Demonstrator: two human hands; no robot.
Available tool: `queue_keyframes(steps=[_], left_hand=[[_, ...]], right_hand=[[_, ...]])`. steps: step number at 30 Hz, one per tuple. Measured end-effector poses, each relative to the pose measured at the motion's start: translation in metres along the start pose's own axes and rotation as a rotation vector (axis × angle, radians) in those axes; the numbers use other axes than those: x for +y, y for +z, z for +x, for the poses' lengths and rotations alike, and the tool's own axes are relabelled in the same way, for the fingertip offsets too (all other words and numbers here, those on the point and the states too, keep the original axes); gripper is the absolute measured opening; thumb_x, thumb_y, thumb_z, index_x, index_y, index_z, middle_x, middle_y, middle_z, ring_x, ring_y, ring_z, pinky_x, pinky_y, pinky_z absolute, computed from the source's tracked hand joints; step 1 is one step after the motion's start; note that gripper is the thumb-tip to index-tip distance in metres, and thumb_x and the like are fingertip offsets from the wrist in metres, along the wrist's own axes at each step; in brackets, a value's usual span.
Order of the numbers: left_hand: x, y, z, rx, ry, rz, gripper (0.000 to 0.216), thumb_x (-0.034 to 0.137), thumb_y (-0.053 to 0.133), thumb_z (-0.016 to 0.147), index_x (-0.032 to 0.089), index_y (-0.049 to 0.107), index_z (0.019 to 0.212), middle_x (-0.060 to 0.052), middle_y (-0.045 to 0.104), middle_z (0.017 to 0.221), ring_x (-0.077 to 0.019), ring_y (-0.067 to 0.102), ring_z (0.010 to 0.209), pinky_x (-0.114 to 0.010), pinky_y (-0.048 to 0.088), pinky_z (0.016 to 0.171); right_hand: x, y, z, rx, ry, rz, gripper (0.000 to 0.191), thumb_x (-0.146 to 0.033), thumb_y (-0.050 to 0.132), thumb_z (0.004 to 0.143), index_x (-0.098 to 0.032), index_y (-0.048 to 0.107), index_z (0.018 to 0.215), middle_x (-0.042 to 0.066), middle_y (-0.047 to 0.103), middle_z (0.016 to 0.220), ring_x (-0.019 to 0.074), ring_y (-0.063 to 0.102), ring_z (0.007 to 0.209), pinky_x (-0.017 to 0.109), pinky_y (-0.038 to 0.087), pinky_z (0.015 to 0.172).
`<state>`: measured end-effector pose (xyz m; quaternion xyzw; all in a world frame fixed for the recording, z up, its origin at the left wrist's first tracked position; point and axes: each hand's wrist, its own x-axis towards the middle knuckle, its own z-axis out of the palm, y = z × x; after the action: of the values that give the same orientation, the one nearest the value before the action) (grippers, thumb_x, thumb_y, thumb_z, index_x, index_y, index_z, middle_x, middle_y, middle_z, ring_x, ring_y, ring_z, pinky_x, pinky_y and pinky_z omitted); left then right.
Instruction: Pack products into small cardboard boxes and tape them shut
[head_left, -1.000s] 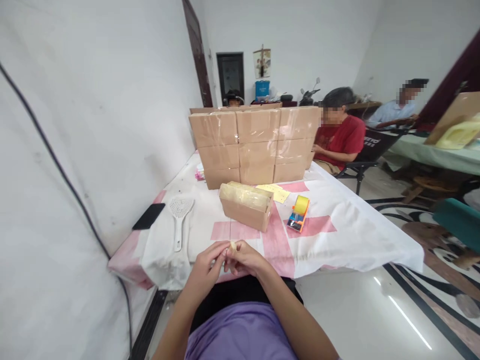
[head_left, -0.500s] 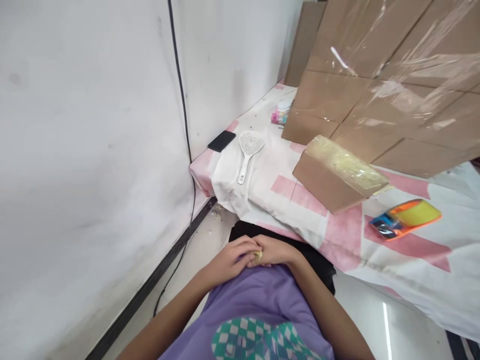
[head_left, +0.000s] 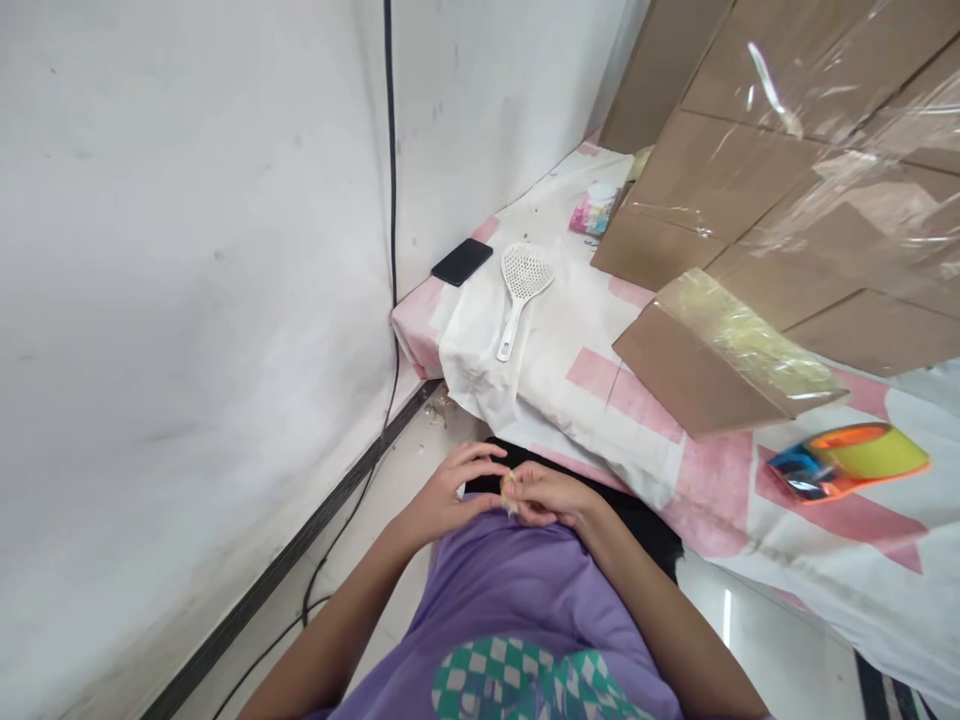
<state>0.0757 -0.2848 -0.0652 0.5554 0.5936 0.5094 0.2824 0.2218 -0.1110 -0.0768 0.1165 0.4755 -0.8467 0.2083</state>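
Observation:
A small pale-yellow piece (head_left: 509, 492), perhaps crumpled tape, is pinched in the fingers of my right hand (head_left: 551, 494) just above my lap. It is too small to tell exactly what it is. Beside it, my left hand (head_left: 451, 492) is open, thumb and fingers spread in a C shape with their tips close to the piece; I cannot tell whether they touch it. Beyond my hands, a white slotted scoop (head_left: 523, 285) lies on the table cloth (head_left: 551, 340).
A black phone (head_left: 462, 262) lies near the wall. Cardboard cartons in clear film (head_left: 757, 190) stand at the back right, with a taped cardboard box (head_left: 705, 360) before them. An orange, yellow and blue item (head_left: 851, 462) lies farther right. A black cable (head_left: 393, 190) runs down the wall.
My hands, earlier folded together around the yellow piece, have come apart. The left fingers have spread and the piece now shows at the right fingertips. The view has shifted slightly.

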Motion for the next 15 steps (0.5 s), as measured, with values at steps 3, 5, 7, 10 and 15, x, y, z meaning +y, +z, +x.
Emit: queue_keyframes(steps=[3, 5, 7, 10, 15], left_hand=[[0.001, -0.005, -0.003, -0.081, -0.009, -0.067, 0.047, 0.039, 0.072, 0.091, 0.026, 0.067, 0.136, -0.013, 0.068, 0.132, -0.0279, 0.060, 0.125, -0.046, 0.046, 0.110], [0.003, -0.004, -0.004, -0.080, -0.021, -0.056, 0.043, 0.039, 0.071, 0.091, 0.026, 0.070, 0.132, -0.012, 0.071, 0.128, -0.0279, 0.062, 0.122, -0.045, 0.048, 0.107], [0.000, 0.000, -0.006, -0.020, -0.054, -0.056, 0.032, 0.037, 0.069, 0.093, 0.025, 0.075, 0.122, -0.012, 0.074, 0.120, -0.0264, 0.066, 0.114, -0.042, 0.052, 0.100], [-0.023, 0.007, -0.007, 0.126, -0.225, -0.070, 0.021, 0.039, 0.071, 0.090, 0.024, 0.080, 0.101, -0.009, 0.077, 0.103, -0.0227, 0.070, 0.093, -0.035, 0.055, 0.084], [-0.114, 0.001, 0.003, 0.407, -0.652, 0.001, 0.027, 0.040, 0.069, 0.087, 0.015, 0.077, 0.083, -0.005, 0.073, 0.075, -0.0210, 0.069, 0.076, -0.032, 0.055, 0.074]], right_hand=[[0.000, 0.005, 0.007, -0.023, 0.041, -0.015, 0.046, -0.057, 0.075, 0.084, -0.014, 0.061, 0.074, -0.008, 0.047, 0.035, 0.0035, 0.026, 0.027, 0.018, 0.018, 0.034], [0.001, 0.009, 0.012, 0.023, 0.059, -0.029, 0.047, -0.058, 0.075, 0.083, -0.013, 0.062, 0.074, -0.008, 0.046, 0.035, 0.0031, 0.025, 0.027, 0.017, 0.016, 0.033], [0.001, 0.012, 0.015, 0.089, 0.084, -0.013, 0.049, -0.059, 0.077, 0.081, -0.013, 0.062, 0.073, -0.007, 0.049, 0.037, 0.0033, 0.028, 0.028, 0.017, 0.015, 0.032], [-0.001, 0.009, 0.018, 0.184, 0.062, 0.070, 0.053, -0.064, 0.079, 0.076, -0.013, 0.064, 0.078, -0.002, 0.059, 0.047, 0.0048, 0.037, 0.032, 0.017, 0.018, 0.032], [-0.007, -0.003, 0.006, 0.315, -0.080, 0.150, 0.054, -0.059, 0.079, 0.080, -0.012, 0.070, 0.107, -0.001, 0.065, 0.061, 0.0045, 0.041, 0.039, 0.018, 0.022, 0.037]])
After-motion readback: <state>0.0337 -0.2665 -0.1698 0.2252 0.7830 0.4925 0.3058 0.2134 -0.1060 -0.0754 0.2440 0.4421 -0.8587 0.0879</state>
